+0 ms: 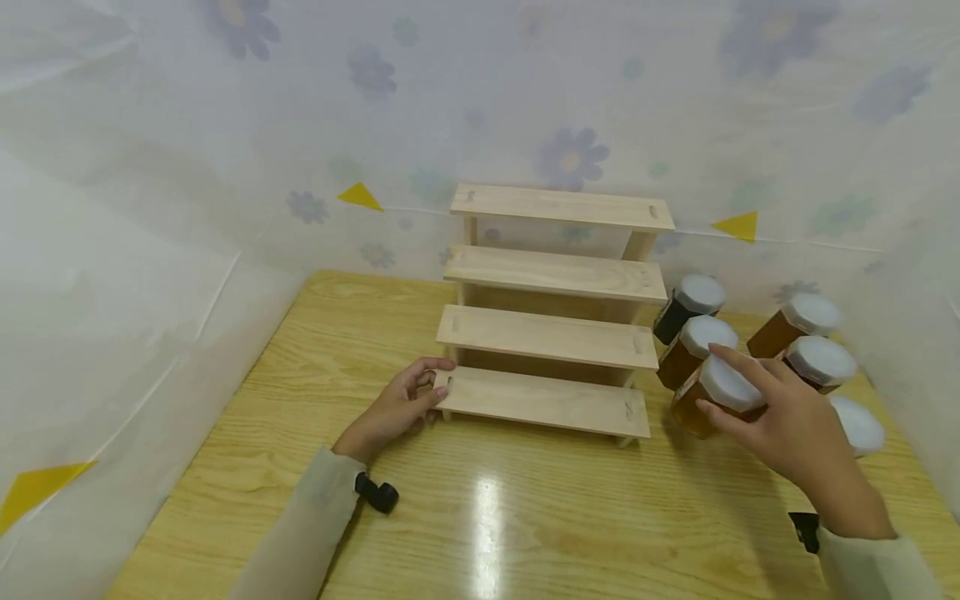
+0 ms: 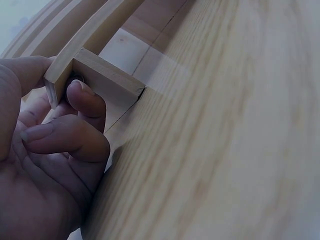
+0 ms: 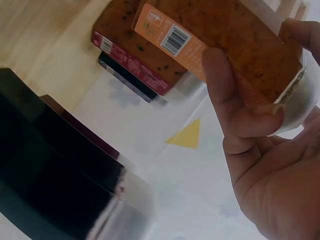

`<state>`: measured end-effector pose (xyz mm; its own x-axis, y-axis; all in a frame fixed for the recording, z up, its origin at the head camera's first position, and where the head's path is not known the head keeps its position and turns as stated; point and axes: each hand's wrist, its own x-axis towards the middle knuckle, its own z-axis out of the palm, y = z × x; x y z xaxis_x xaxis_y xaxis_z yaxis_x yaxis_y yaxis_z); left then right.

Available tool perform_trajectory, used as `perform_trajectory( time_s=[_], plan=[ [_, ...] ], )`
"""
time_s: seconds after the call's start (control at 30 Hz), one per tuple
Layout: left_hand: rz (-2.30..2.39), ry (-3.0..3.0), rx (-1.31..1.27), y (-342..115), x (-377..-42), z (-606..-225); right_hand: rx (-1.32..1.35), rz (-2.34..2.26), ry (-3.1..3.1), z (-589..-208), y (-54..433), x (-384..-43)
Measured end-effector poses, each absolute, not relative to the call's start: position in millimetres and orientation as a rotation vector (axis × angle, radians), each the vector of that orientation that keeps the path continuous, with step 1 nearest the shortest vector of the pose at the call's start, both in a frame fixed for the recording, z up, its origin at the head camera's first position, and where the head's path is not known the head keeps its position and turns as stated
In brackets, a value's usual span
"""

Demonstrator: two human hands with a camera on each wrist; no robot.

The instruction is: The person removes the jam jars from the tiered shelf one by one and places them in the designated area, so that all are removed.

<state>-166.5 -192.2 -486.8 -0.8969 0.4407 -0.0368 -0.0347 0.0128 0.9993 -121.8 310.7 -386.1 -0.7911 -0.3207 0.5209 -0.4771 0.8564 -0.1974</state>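
A four-step wooden display rack (image 1: 547, 402) stands on the table. At the left end of its lowest step, my left hand (image 1: 392, 410) pinches the board, thumb on top; in the left wrist view, other fingers (image 2: 67, 135) curl beside the rack's leg. My right hand (image 1: 798, 427) grips an amber jar (image 1: 696, 410) with a white lid, right of the rack. The right wrist view shows that jar's orange label (image 3: 167, 37) with a barcode. Behind it stand another amber jar (image 1: 675, 365) and a dark jar (image 1: 672, 317).
Farther right is a second row of white-lidded jars (image 1: 772, 333), partly hidden by my right hand. White flowered sheeting (image 1: 480, 108) with yellow pennants (image 1: 738, 226) surrounds the wood-grain table (image 1: 420, 525) at the back and sides.
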Motion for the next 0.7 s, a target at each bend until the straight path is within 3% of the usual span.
perform_trajectory(
  time_s=[0.7],
  plan=[
    [1.961,1.943,0.471,-192,-167,-486,0.477,0.425,-2.643,-417,308,-117]
  ],
)
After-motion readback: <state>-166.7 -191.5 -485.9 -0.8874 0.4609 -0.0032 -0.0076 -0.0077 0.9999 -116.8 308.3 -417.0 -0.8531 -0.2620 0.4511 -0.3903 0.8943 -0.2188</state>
